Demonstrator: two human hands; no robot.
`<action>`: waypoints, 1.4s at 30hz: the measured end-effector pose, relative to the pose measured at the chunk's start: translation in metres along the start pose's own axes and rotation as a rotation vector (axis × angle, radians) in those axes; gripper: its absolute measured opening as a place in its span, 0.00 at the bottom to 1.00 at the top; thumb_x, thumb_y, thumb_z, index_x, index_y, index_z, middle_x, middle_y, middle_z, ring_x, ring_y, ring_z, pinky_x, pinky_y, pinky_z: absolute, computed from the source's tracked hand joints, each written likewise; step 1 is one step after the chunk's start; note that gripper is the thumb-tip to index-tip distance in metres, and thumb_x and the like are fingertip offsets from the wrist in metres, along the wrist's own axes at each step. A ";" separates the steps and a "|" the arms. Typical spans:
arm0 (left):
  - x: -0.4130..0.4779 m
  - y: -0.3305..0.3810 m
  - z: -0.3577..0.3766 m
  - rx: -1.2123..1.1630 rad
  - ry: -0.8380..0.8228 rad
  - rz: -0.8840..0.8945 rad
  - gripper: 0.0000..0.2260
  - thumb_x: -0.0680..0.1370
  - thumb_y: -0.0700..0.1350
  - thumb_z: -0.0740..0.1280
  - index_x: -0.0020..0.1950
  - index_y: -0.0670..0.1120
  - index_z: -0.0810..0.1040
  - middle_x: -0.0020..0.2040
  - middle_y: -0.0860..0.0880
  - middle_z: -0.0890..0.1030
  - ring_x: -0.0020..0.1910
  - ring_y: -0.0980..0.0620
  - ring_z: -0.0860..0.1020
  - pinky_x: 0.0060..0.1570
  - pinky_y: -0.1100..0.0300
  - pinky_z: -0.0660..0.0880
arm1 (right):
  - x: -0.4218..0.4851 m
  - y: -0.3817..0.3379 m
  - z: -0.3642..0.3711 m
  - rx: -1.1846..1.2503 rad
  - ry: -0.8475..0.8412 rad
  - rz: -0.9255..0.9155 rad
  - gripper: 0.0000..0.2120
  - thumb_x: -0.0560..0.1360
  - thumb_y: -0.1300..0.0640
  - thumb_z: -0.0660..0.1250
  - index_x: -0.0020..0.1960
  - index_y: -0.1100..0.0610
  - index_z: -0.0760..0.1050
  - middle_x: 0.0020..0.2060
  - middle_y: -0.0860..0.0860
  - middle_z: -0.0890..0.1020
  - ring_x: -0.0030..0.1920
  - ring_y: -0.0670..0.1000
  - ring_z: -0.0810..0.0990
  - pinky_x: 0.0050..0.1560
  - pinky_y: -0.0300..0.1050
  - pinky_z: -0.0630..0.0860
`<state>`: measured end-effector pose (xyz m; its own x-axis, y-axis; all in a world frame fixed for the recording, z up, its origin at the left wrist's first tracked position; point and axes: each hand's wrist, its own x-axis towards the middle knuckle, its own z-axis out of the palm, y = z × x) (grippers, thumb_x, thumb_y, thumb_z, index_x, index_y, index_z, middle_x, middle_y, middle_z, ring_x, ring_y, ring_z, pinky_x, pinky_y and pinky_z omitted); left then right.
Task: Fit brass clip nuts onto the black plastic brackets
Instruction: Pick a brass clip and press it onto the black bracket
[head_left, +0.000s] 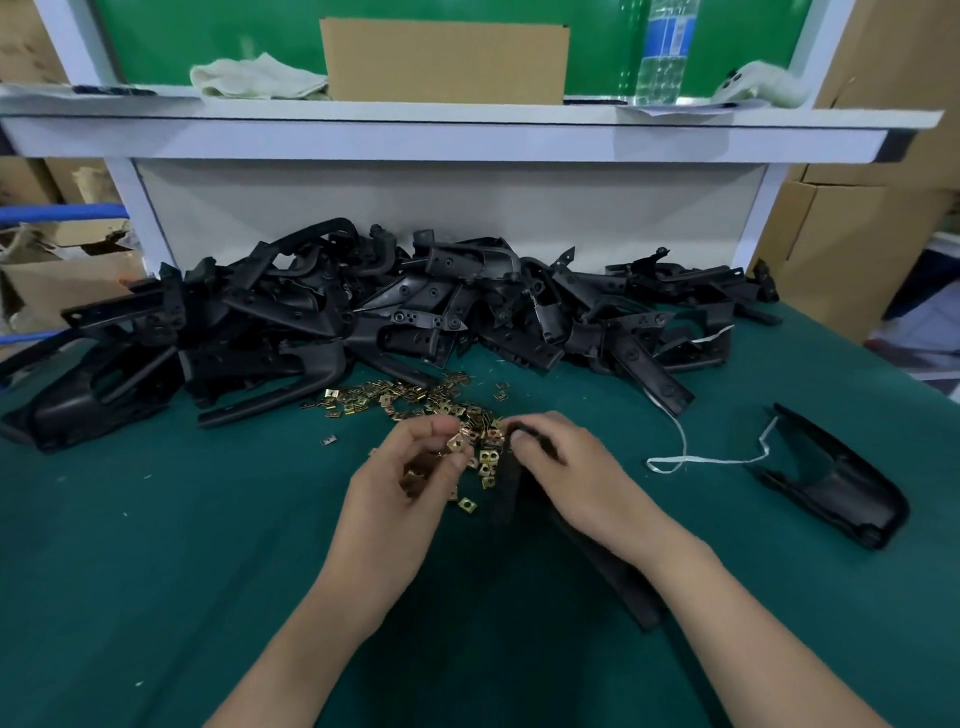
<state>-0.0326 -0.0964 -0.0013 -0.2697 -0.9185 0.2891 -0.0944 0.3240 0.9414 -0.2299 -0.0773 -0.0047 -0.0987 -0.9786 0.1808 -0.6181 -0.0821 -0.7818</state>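
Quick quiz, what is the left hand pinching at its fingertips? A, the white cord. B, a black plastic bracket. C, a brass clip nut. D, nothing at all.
C: the left hand pinches one brass clip nut between thumb and fingertips, while the right hand grips the black plastic bracket.

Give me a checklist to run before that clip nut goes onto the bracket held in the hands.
1. Clip nut pinched in left hand: ok.
2. Bracket gripped by right hand: ok.
3. Nut's open side turned toward the bracket edge: cannot tell, too small.
4. Nut lined up at the bracket tip: not ok, the two are apart.
5. Spare clip nuts lying close to the hands: ok.
6. White string away from both hands: ok.
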 end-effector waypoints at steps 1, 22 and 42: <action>-0.001 0.000 0.001 0.002 -0.012 -0.002 0.10 0.78 0.47 0.70 0.52 0.63 0.79 0.48 0.60 0.84 0.46 0.60 0.80 0.46 0.70 0.74 | -0.004 -0.001 -0.002 -0.070 -0.061 -0.034 0.13 0.84 0.46 0.59 0.64 0.45 0.77 0.53 0.38 0.76 0.55 0.37 0.75 0.52 0.28 0.67; 0.001 -0.005 0.009 -0.039 -0.075 -0.072 0.11 0.79 0.52 0.64 0.53 0.51 0.84 0.44 0.53 0.86 0.37 0.59 0.80 0.38 0.68 0.76 | -0.020 -0.013 -0.007 -0.277 0.143 -0.146 0.19 0.83 0.49 0.51 0.55 0.55 0.80 0.50 0.46 0.81 0.51 0.50 0.79 0.54 0.53 0.74; 0.003 0.001 0.004 -0.416 -0.190 -0.245 0.13 0.74 0.56 0.70 0.46 0.47 0.85 0.44 0.46 0.84 0.40 0.54 0.79 0.40 0.62 0.78 | -0.019 -0.013 -0.011 -0.324 0.220 -0.188 0.33 0.82 0.40 0.42 0.46 0.61 0.78 0.39 0.50 0.77 0.41 0.54 0.77 0.46 0.55 0.74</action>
<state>-0.0375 -0.0975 -0.0001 -0.4607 -0.8861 0.0516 0.2023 -0.0482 0.9781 -0.2286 -0.0553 0.0089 -0.1027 -0.8858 0.4525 -0.8509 -0.1574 -0.5013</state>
